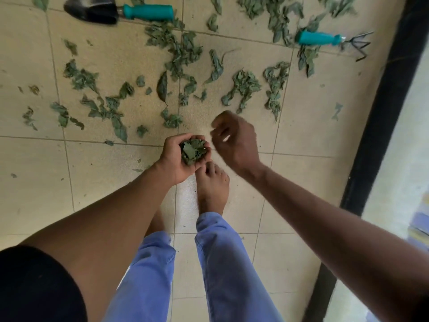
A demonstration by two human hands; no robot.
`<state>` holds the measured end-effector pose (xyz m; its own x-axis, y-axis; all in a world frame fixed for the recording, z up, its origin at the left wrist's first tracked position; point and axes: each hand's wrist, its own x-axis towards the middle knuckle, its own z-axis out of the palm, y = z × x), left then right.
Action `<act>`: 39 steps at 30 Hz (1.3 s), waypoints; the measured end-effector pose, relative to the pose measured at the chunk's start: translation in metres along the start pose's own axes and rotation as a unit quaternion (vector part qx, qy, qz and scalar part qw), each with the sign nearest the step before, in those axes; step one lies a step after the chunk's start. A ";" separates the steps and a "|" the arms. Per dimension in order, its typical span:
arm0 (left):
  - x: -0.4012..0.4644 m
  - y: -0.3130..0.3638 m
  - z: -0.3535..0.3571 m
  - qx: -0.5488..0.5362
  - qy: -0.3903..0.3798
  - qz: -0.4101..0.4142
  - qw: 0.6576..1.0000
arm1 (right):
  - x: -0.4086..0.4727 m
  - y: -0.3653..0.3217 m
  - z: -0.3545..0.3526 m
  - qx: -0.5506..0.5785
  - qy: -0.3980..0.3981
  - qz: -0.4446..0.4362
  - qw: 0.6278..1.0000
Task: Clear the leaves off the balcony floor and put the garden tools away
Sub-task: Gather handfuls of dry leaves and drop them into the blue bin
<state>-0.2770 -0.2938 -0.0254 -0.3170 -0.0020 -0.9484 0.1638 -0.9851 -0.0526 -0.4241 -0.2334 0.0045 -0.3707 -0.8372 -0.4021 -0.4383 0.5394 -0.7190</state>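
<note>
- Tiled floor (111, 180): beige square tiles with thin grout lines fill most of the frame; a dark frame strip (380, 126) runs diagonally down the right side, with a pale surface beyond it.
- Legs in blue trousers (222, 263): lower centre of the frame; one bare foot (212, 189) stands on the tiles just below the hands, the other is mostly hidden behind the left forearm.
- Scattered leaves (183, 52): dry, curled green leaves lie across the upper half of the frame, densest at upper centre and upper right, thinner toward the left edge.
- Trowel (116, 10): upper left, lying flat; dark blade to the left, teal handle pointing right, its handle end touching the leaf litter.
- Hand rake (334, 40): upper right, lying flat; teal handle to the left, dark tines toward the frame strip, leaves under and beside the handle.
- Left hand (178, 159): centre of the frame, palm up, fingers cupped round a bunch of gathered leaves (192, 151).
- Right hand (234, 138): just right of the left hand and apart from it, motion-blurred; fingers loosely curled, nothing visible in them. The nearest loose leaves lie just above both hands; both tools lie well apart from them.
</note>
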 end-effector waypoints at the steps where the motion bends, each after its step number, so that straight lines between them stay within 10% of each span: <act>1: -0.003 0.000 0.002 0.004 0.003 0.003 1.000 | -0.010 -0.013 0.002 -0.006 -0.024 -0.021 0.999; 7: -0.017 -0.002 0.016 -0.038 -0.010 0.012 0.999 | -0.029 -0.031 0.003 -0.057 0.038 -0.032 0.997; 11: -0.013 -0.002 0.026 -0.081 -0.022 0.009 0.996 | 0.007 0.009 -0.013 -0.047 0.130 0.109 0.984; 26: 0.018 0.001 0.020 -0.025 -0.013 -0.007 1.000 | 0.055 0.064 -0.001 0.015 0.124 0.333 0.935; 39: -0.010 0.003 0.042 0.019 -0.017 -0.013 1.000 | -0.051 -0.029 -0.002 -0.014 0.001 0.046 0.999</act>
<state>-0.3129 -0.3040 -0.0028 -0.3518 0.0176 -0.9359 0.1208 -0.9906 -0.0641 -0.3944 -0.2063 0.0473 -0.4121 -0.7843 -0.4637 -0.4260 0.6157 -0.6629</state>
